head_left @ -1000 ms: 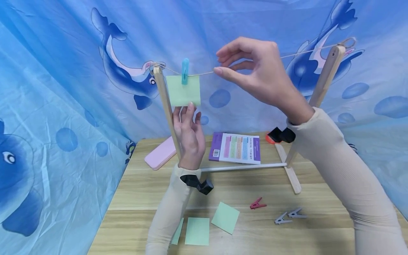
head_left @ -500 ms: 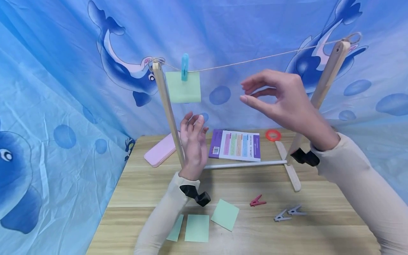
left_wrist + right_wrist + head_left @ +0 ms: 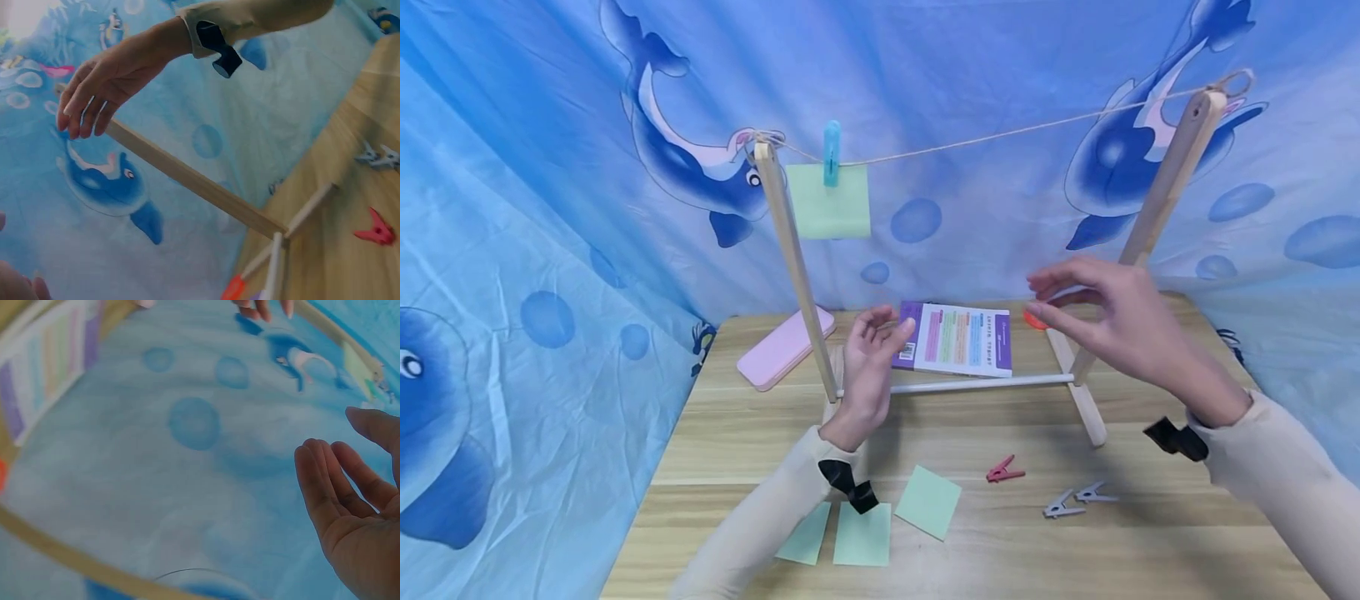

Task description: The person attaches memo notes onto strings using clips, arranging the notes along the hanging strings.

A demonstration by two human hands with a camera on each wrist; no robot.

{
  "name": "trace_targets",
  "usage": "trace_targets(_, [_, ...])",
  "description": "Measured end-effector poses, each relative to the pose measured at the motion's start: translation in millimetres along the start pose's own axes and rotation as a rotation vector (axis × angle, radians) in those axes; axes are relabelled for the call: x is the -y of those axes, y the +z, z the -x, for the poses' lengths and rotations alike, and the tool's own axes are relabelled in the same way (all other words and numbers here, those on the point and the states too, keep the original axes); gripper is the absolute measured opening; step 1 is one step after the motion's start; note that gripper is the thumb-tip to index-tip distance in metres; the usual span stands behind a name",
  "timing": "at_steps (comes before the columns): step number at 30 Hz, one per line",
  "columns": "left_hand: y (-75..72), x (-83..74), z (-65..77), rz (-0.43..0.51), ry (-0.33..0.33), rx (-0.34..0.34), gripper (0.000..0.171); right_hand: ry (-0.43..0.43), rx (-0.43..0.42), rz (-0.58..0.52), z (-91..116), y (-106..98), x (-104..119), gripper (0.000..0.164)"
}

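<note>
A pale green sticky note (image 3: 829, 208) hangs from the string (image 3: 970, 143), held by a light blue clothespin (image 3: 831, 154) near the left post. Below the note, my left hand (image 3: 871, 367) is in the air with relaxed, slightly bent fingers and nothing in them. My right hand (image 3: 1112, 312) hovers before the right post (image 3: 1172, 179), thumb and fingers apart with nothing between them, as the right wrist view also shows. On the table lie three more green notes, one of them the tilted note (image 3: 928, 502), beside a red clothespin (image 3: 1004, 469) and two grey clothespins (image 3: 1062, 505).
A white crossbar (image 3: 985, 384) joins the wooden posts low over the table (image 3: 737, 467). Behind it lie a purple and white book (image 3: 958, 340), a pink case (image 3: 782, 350) at the left, and a red ring (image 3: 1036, 319) partly hidden by the right hand. A blue whale-print curtain surrounds the table.
Both hands have come down from the string and the hanging note, the right one also moving right. The left hand has left the note's lower edge. The note still hangs under its clothespin.
</note>
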State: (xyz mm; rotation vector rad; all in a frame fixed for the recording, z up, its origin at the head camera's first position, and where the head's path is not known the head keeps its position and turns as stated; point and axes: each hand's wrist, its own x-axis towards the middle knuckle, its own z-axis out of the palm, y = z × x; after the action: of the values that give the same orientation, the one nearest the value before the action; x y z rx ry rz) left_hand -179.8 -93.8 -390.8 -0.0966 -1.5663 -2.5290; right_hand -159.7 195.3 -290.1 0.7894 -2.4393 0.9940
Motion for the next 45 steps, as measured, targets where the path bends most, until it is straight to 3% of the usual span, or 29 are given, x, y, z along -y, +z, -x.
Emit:
trace_targets(5, [-14.3,9.6,7.9,-0.222,-0.09,0.114,0.037,0.024,0.044,0.026,29,9,-22,0.028])
trace_targets(11, [-35.8,19.7,12.9,-0.622,-0.227,0.39,0.036,0.067,0.175,0.059,59,24,-42,0.023])
trace_targets(14, [-46.5,25.8,17.2,-0.703,-0.267,0.495,0.04,0.116,0.233,0.042,73,30,-51,0.022])
trace_targets(18, [-62.4,31.6,24.9,-0.759,-0.299,0.553,0.044,0.173,0.278,0.018,90,40,-60,0.019])
trace_targets(25, [-83.0,42.0,32.6,-0.821,-0.188,0.689,0.044,0.129,0.275,-0.015,125,57,-81,0.021])
trace_targets(34, [-89.9,46.6,41.6,-1.16,0.004,0.95,0.056,0.205,0.32,-0.06,155,63,-94,0.016])
trace_targets(40, [-92.3,51.3,47.0,-1.289,-0.003,1.027,0.065,0.309,0.39,-0.077,171,61,-101,0.017])
trace_targets(45, [-91.8,55.7,50.3,-1.297,0.026,1.054,0.063,0.271,0.376,-0.074,185,62,-107,0.016])
